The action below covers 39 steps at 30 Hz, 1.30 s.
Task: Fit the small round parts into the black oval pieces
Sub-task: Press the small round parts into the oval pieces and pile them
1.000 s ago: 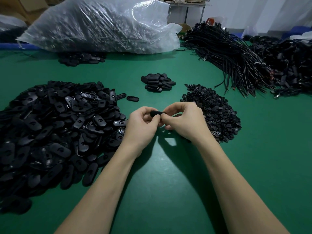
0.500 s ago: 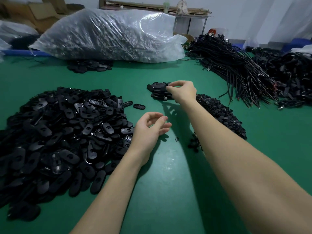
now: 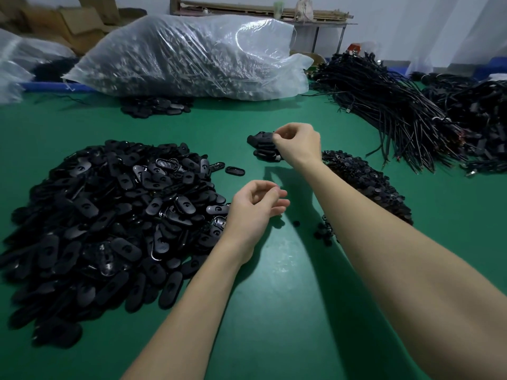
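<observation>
A big heap of black oval pieces [image 3: 109, 215] covers the left of the green table [image 3: 274, 270]. A heap of small round parts [image 3: 365, 179] lies on the right, partly hidden by my right forearm. My right hand [image 3: 299, 144] reaches to a small pile of oval pieces [image 3: 260, 146] farther back. Its fingertips pinch an oval piece at the top of that pile. My left hand [image 3: 252, 212] hovers by the big heap's right edge with fingers loosely curled, holding nothing.
One oval piece [image 3: 235, 170] lies alone between the heaps, and a stray round part [image 3: 295, 223] sits near my left hand. A full clear plastic bag [image 3: 192, 56] lies at the back. Bundles of black cables [image 3: 384, 111] fill the back right.
Both hands held one oval piece together in front of me. My right hand then carried it forward to the small pile, while my left hand let go and stayed near the big heap.
</observation>
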Each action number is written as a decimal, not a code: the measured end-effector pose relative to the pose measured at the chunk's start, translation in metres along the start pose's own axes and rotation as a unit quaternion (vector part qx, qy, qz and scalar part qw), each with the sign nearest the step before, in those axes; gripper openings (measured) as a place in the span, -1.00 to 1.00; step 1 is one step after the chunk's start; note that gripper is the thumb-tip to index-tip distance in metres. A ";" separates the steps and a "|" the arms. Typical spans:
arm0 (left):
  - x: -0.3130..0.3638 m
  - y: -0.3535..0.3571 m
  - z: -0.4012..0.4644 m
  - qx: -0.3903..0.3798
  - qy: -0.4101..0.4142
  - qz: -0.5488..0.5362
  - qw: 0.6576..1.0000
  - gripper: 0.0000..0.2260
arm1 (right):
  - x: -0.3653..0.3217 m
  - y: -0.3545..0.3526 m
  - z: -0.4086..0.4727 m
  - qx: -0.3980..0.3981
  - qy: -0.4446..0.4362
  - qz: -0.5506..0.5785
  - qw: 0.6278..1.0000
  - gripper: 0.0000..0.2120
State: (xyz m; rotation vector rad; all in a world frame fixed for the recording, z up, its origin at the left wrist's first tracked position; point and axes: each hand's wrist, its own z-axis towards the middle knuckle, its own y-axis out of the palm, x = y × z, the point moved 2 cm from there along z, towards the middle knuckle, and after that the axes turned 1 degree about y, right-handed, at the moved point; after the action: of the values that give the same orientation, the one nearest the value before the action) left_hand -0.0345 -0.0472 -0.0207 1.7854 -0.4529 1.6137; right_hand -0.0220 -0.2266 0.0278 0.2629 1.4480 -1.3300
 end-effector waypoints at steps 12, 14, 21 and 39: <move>-0.002 0.007 -0.003 -0.045 0.038 0.114 0.992 -0.88 | -0.070 0.025 -0.046 -0.472 -0.076 -0.286 0.830 -0.68; -0.001 0.009 -0.004 -0.049 0.042 0.146 0.987 -0.90 | -0.074 0.029 -0.052 -0.477 -0.082 -0.320 0.815 -0.60; 0.005 0.008 -0.008 -0.065 0.022 0.176 0.982 -0.87 | -0.063 0.034 -0.060 -0.453 -0.082 -0.276 0.844 -0.73; 0.000 0.011 -0.006 -0.060 0.051 0.157 0.984 -0.89 | -0.055 0.021 -0.064 -0.485 -0.028 -0.115 0.866 -0.93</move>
State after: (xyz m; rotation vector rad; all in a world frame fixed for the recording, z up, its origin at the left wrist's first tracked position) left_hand -0.0462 -0.0508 -0.0181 1.5911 -0.7981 1.8388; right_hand -0.0203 -0.1416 0.0455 -0.6229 1.9495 -0.6246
